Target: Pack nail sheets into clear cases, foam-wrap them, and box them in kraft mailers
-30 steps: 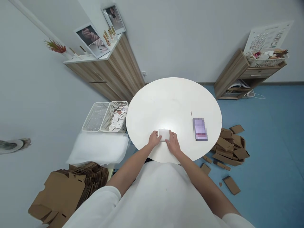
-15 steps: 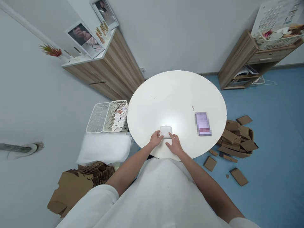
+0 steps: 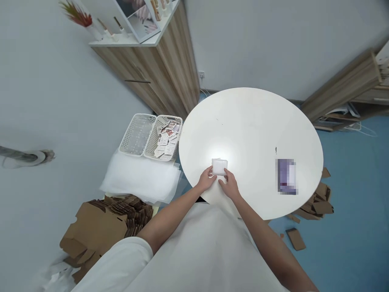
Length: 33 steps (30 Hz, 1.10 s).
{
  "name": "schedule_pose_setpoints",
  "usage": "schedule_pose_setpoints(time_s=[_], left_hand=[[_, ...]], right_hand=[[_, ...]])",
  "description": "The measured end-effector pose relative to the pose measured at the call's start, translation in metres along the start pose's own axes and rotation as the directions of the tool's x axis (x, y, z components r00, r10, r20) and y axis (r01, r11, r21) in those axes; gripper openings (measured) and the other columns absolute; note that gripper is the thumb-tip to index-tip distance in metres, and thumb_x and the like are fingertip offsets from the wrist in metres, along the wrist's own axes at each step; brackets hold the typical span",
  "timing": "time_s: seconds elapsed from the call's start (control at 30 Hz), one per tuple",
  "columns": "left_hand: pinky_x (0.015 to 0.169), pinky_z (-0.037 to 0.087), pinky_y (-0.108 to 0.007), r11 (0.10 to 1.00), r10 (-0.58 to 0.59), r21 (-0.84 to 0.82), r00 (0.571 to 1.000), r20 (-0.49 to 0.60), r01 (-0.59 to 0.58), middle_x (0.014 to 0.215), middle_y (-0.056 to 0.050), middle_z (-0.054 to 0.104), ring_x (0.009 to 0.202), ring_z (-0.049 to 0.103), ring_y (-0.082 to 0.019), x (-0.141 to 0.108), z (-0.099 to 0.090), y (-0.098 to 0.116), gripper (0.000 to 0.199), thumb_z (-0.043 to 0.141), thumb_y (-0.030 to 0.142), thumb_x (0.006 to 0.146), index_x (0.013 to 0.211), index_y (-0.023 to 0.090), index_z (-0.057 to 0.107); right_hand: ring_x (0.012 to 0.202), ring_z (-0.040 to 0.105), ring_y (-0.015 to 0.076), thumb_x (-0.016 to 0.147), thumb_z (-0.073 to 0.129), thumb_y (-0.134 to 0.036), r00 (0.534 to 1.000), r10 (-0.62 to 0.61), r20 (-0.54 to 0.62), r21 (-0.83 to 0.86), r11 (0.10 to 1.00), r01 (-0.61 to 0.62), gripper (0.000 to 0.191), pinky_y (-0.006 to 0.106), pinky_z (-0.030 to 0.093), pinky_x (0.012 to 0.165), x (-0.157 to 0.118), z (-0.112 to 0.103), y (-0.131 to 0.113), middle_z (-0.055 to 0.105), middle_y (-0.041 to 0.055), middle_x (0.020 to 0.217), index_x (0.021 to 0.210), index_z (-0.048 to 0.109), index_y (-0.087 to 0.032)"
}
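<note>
A small, flat, whitish packet, seemingly wrapped in foam or plastic sheet, lies at the near side of the white oval table. My left hand holds its left edge and near left corner, fingers curled and thumb at the front. At the near right corner, my right hand grips the packet with its fingers against the side, the thumb lower down toward me. The packet's underside is hidden. What is inside it cannot be made out.
Left of the table are a basket of printed cards, a basket of clear items, white sheets and stacked flat cardboard boxes. A blurred purple item lies on the table's right side. Brown boxes lie on the floor.
My view has turned toward the left, so the table and blurred item appear farther right. Both hands stay at the packet, which has hardly moved on the table.
</note>
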<state>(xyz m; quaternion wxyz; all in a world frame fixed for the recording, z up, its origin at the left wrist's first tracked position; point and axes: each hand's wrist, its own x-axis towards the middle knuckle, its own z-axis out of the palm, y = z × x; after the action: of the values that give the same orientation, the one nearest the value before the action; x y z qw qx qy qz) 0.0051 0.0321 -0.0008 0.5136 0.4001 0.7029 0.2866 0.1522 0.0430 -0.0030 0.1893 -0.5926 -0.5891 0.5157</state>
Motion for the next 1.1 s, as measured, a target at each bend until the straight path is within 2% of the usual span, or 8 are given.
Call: schedule_pose_setpoints(time_s=[0.17, 0.27, 0.43, 0.57, 0.7, 0.93, 1.1], left_hand=[[0.086, 0.042, -0.033, 0.999, -0.018, -0.039, 0.992, -0.129, 0.013, 0.125, -0.013, 0.045, 0.108, 0.047, -0.021, 0.021, -0.057, -0.013, 0.064, 0.057, 0.024, 0.074, 0.131, 0.019, 0.028], [0.090, 0.040, -0.035, 0.999, 0.016, -0.028, 0.987, -0.158, -0.020, 0.130, -0.010, 0.040, 0.115, 0.042, -0.022, 0.033, -0.088, -0.021, 0.061, 0.056, 0.022, 0.074, 0.129, 0.022, 0.031], [0.097, 0.036, -0.037, 0.996, 0.093, 0.024, 0.982, -0.165, -0.090, 0.140, -0.009, 0.023, 0.124, 0.032, -0.023, 0.049, -0.122, -0.026, 0.065, 0.053, 0.013, 0.070, 0.130, 0.022, 0.030], [0.103, 0.027, -0.042, 0.978, 0.162, 0.148, 0.981, -0.109, -0.145, 0.142, -0.008, 0.017, 0.130, 0.019, -0.026, 0.056, -0.134, -0.022, 0.070, 0.051, 0.009, 0.067, 0.132, 0.021, 0.028], [0.105, 0.021, -0.047, 0.959, 0.175, 0.241, 0.981, -0.082, -0.151, 0.142, -0.010, 0.017, 0.131, 0.016, -0.029, 0.063, -0.140, -0.017, 0.071, 0.051, 0.008, 0.066, 0.132, 0.019, 0.028], [0.104, 0.023, -0.045, 0.957, 0.180, 0.241, 0.982, -0.050, -0.163, 0.143, -0.009, 0.017, 0.131, 0.016, -0.027, 0.069, -0.147, -0.016, 0.069, 0.050, 0.010, 0.069, 0.133, 0.019, 0.027], [0.106, 0.020, -0.043, 0.960, 0.200, 0.204, 0.979, -0.025, -0.191, 0.146, -0.008, 0.009, 0.133, 0.010, -0.026, 0.066, -0.146, -0.021, 0.075, 0.051, 0.011, 0.069, 0.136, 0.021, 0.019]], right_hand=[[0.109, 0.049, 0.0219, 0.073, 0.051, -0.033, 0.997, -0.017, 0.079, -0.035, 0.999, 0.020, 0.063, 0.037, 0.041, 0.092, 0.040, 0.044, -0.043, 0.039, 0.0085, 0.130, 0.131, 0.029, -0.023], [0.109, 0.049, 0.0218, 0.074, 0.051, -0.034, 0.994, -0.022, 0.107, -0.055, 0.998, 0.028, 0.063, 0.038, 0.041, 0.092, 0.063, 0.069, -0.066, 0.040, 0.0078, 0.131, 0.132, 0.030, -0.024], [0.109, 0.050, 0.0206, 0.072, 0.052, -0.033, 0.993, 0.004, 0.114, -0.067, 0.998, 0.003, 0.064, 0.036, 0.042, 0.092, 0.091, 0.096, -0.093, 0.042, 0.0067, 0.130, 0.132, 0.030, -0.025], [0.110, 0.049, 0.0214, 0.072, 0.052, -0.032, 0.993, 0.017, 0.113, -0.067, 0.998, -0.009, 0.065, 0.037, 0.042, 0.092, 0.104, 0.106, -0.105, 0.041, 0.0061, 0.132, 0.132, 0.030, -0.025], [0.110, 0.049, 0.0211, 0.071, 0.052, -0.032, 0.995, 0.034, 0.093, -0.088, 0.996, -0.026, 0.064, 0.036, 0.042, 0.092, 0.114, 0.111, -0.113, 0.041, 0.0065, 0.131, 0.132, 0.031, -0.024], [0.110, 0.048, 0.0225, 0.070, 0.054, -0.033, 0.997, 0.029, 0.071, -0.078, 0.997, -0.023, 0.066, 0.039, 0.041, 0.093, 0.119, 0.113, -0.112, 0.040, 0.0060, 0.131, 0.131, 0.031, -0.027], [0.115, 0.043, 0.0226, 0.071, 0.055, -0.034, 0.995, -0.015, 0.098, -0.050, 0.999, 0.019, 0.070, 0.040, 0.039, 0.095, 0.113, 0.113, -0.110, 0.025, 0.0074, 0.138, 0.134, 0.024, -0.029]])
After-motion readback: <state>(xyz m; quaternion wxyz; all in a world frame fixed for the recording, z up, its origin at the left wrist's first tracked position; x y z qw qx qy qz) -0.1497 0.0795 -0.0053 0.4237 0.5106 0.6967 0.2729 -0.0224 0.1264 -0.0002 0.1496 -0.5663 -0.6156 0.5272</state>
